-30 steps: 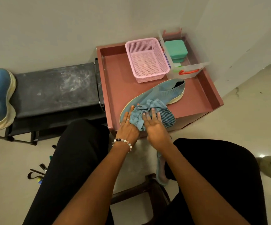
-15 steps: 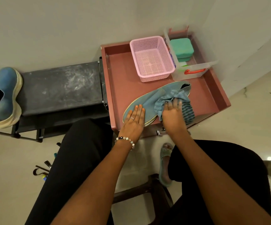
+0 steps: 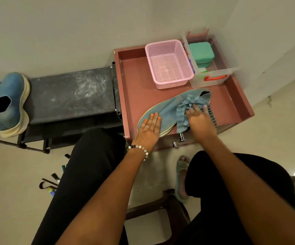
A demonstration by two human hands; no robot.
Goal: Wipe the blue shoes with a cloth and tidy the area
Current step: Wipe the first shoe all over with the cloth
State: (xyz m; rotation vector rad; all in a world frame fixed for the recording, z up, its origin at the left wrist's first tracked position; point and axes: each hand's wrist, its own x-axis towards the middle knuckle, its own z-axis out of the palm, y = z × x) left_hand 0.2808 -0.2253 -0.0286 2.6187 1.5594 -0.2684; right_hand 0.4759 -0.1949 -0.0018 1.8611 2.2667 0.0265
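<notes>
On the reddish-brown tray-topped cabinet point(image 3: 136, 96), the flat blue knit shoe point(image 3: 167, 110) lies toe near-left, heel far-right. The left hand point(image 3: 150, 128) presses flat on the toe; the right hand point(image 3: 198, 119), fingers extended, pushes the crumpled blue striped cloth point(image 3: 183, 114) at the heel, so the wipe likely runs along that axis.

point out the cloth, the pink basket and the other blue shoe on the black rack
cloth point(image 3: 182, 112), head view, on its bunched folds left of the right hand
pink basket point(image 3: 168, 68), head view, on its mesh floor
blue shoe on the black rack point(image 3: 10, 96), head view, on its upper side
</notes>
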